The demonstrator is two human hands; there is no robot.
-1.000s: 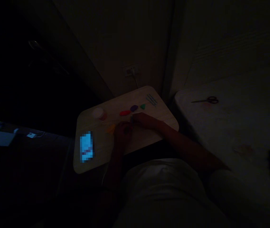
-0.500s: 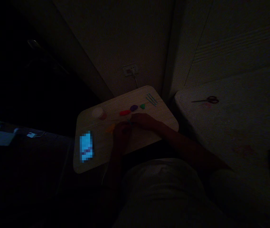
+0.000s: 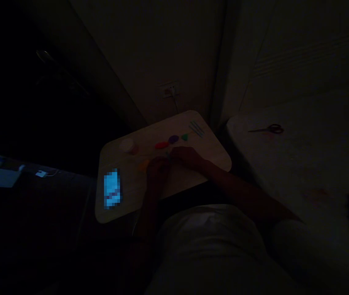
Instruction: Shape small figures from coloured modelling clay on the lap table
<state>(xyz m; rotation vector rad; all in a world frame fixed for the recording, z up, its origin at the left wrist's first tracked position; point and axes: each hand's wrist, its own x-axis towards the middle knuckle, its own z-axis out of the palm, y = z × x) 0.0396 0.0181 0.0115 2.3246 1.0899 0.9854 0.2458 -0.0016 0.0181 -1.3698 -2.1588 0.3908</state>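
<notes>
My left hand (image 3: 157,169) is closed, low over the small wooden-topped table (image 3: 131,200); what its curled fingers hold is too dark to make out. Close to its right, my right hand (image 3: 183,155) pinches a thin pale blue-green piece (image 3: 168,156) that shows between the two hands. An orange-yellow lump (image 3: 143,165) lies just left of my left hand. Beyond the hands sit a red oval lump (image 3: 161,145), a purple one (image 3: 173,139) and a small green one (image 3: 184,137), in a row. Several thin greenish sticks (image 3: 196,128) lie side by side near the far corner.
A tub with a pale lid (image 3: 127,146) stands at the table's back left. A glowing phone (image 3: 112,189) lies at the left edge. Scissors (image 3: 269,129) rest on the pale surface to the right. A plug sits in the wall socket (image 3: 169,89). The room is very dark.
Almost nothing differs. Both hands stay together around the same spot, and the view has shifted very slightly.
</notes>
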